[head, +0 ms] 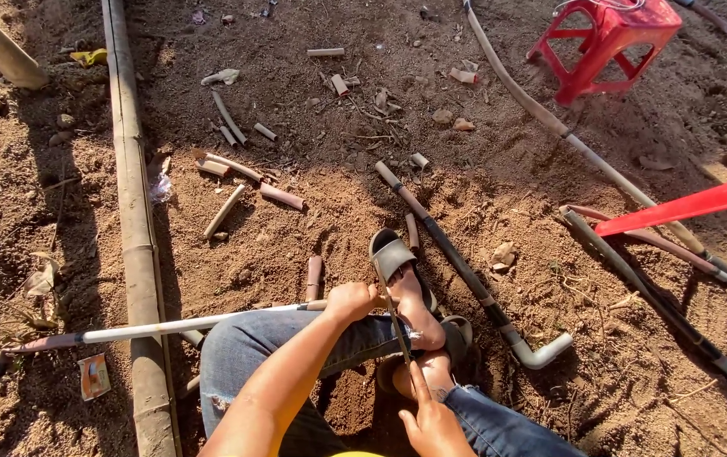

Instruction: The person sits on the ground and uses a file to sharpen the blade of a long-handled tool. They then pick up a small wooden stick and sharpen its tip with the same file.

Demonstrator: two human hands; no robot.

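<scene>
My left hand (351, 300) is closed around a long thin pipe (169, 326) lying across my knee, its end by my sandalled foot (410, 292). My right hand (431, 423) grips a slim saw blade (396, 326), set across the pipe just beside my left fingers. The blade could jump out of its line and nick my thumb or foot, since both sit so near. The pipe's far end rests on loose dirt (313, 211), so it may roll and bind the blade.
</scene>
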